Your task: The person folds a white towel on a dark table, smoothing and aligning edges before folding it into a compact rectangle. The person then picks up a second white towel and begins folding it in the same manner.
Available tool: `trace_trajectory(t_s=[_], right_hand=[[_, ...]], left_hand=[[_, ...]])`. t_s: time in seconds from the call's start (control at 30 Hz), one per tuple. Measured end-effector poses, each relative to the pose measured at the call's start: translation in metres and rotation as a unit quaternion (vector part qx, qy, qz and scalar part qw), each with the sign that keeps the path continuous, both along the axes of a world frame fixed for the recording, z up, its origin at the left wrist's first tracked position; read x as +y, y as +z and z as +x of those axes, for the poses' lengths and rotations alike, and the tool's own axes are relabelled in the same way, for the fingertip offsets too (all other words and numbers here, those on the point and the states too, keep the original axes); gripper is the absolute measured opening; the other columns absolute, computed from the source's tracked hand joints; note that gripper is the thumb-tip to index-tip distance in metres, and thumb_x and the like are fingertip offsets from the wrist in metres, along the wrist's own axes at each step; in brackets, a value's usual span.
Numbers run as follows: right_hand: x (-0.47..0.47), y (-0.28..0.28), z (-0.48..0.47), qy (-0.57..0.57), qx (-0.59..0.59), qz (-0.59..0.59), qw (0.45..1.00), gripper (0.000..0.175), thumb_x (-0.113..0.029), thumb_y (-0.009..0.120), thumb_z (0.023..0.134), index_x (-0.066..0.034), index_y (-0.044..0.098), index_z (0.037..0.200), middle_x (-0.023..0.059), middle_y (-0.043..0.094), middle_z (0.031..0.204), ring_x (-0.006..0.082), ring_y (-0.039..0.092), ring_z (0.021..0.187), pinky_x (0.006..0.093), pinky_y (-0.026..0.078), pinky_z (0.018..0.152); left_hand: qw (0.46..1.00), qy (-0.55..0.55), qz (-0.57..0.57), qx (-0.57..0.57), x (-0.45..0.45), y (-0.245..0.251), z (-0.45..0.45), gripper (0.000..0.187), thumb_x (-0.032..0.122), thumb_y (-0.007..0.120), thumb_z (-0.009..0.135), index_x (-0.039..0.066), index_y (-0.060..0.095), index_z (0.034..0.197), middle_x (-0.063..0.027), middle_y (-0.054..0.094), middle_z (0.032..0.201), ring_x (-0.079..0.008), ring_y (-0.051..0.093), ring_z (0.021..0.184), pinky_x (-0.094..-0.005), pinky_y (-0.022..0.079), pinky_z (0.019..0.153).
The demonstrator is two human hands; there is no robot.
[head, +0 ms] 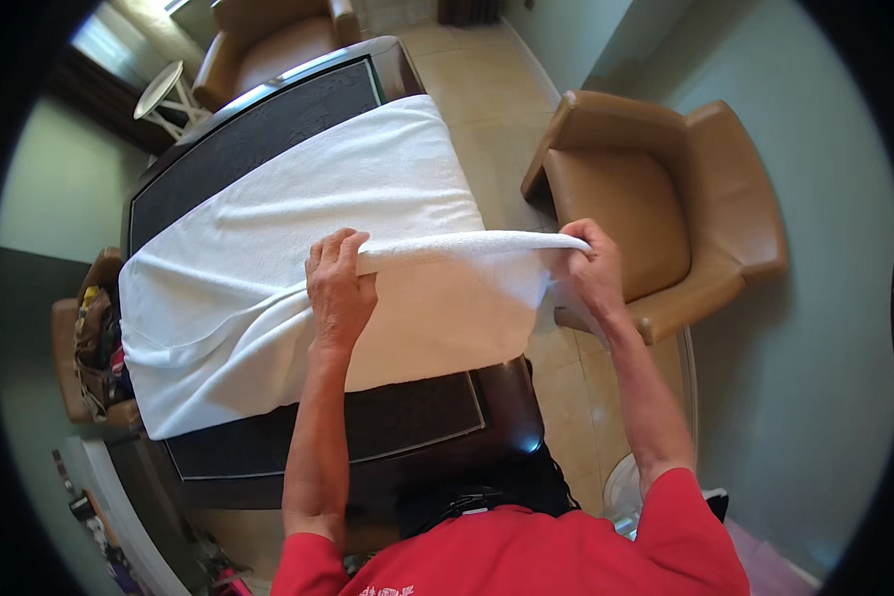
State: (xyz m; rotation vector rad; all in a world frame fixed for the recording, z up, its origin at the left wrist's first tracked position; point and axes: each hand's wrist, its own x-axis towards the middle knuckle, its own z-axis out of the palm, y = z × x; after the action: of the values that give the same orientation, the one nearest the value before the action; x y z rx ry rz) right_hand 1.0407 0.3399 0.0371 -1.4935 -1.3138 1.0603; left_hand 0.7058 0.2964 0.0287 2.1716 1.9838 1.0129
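Observation:
A large white towel [343, 179] lies spread over a dark wooden table [510, 406] with a black inset top. Its far part is fairly flat, while wrinkles run across its left side. My left hand [339, 290] grips a raised fold near the towel's middle. Off the table's right edge, my right hand [588, 268] pinches the end of that same fold. Between both hands the fold is stretched in a nearly straight line, and the near part of the cloth hangs below it in shadow.
A tan leather armchair [626, 201] stands close to the table's right side. Another armchair [279, 45] is at the far end, beside a small white side table [162, 89]. At the left, a chair [67, 357] holds a brown bag [95, 335]. Tiled floor [484, 82] runs along the right.

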Motion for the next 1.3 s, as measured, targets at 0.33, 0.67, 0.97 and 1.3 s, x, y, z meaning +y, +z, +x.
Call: trace_trajectory(t_s=[0.33, 0.67, 0.97, 1.3], right_hand=[[0.052, -0.181, 0.012, 0.231, -0.082, -0.176, 0.953, 0.023, -0.026, 0.068, 0.087, -0.003, 0.071, 0.091, 0.0105, 0.066, 0.072, 0.0165, 0.062, 0.069, 0.0361, 0.05, 0.064], [0.112, -0.126, 0.068, 0.267, 0.102, -0.193, 0.939, 0.018, -0.021, 0.065, 0.097, -0.0044, 0.071, 0.092, -0.0029, 0.063, 0.077, 0.0069, 0.055, 0.066, 0.0259, 0.044, 0.057], [0.139, -0.148, 0.074, 0.331, -0.075, -0.127, 0.932, 0.022, -0.023, 0.065, 0.091, -0.0023, 0.068, 0.083, -0.0032, 0.059, 0.069, 0.0066, 0.051, 0.065, 0.0284, 0.044, 0.057], [0.203, -0.146, -0.01, 0.432, 0.051, -0.249, 0.865, 0.049, -0.013, 0.069, 0.086, -0.0003, 0.053, 0.13, 0.0105, 0.067, 0.096, 0.0153, 0.065, 0.071, 0.0291, 0.052, 0.061]], left_hand=[[0.974, 0.209, -0.06, 0.063, -0.065, -0.058, 0.096, 0.056, 0.012, 0.08, 0.075, 0.003, 0.059, 0.126, -0.0231, 0.052, 0.135, -0.0428, 0.046, 0.131, -0.0524, 0.038, 0.107], [0.953, 0.265, -0.135, -0.046, -0.105, -0.069, 0.184, 0.05, 0.016, 0.078, 0.077, 0.0, 0.061, 0.122, -0.0261, 0.051, 0.134, -0.044, 0.05, 0.125, -0.0514, 0.042, 0.105], [0.939, 0.309, -0.092, -0.122, -0.089, -0.07, 0.184, 0.046, 0.015, 0.077, 0.08, -0.001, 0.063, 0.12, -0.0229, 0.059, 0.126, -0.0419, 0.057, 0.115, -0.0484, 0.046, 0.1], [0.931, 0.346, -0.099, -0.064, -0.006, -0.053, 0.145, 0.051, 0.014, 0.077, 0.078, -0.001, 0.061, 0.124, -0.0231, 0.059, 0.127, -0.0423, 0.054, 0.121, -0.0482, 0.045, 0.103]])
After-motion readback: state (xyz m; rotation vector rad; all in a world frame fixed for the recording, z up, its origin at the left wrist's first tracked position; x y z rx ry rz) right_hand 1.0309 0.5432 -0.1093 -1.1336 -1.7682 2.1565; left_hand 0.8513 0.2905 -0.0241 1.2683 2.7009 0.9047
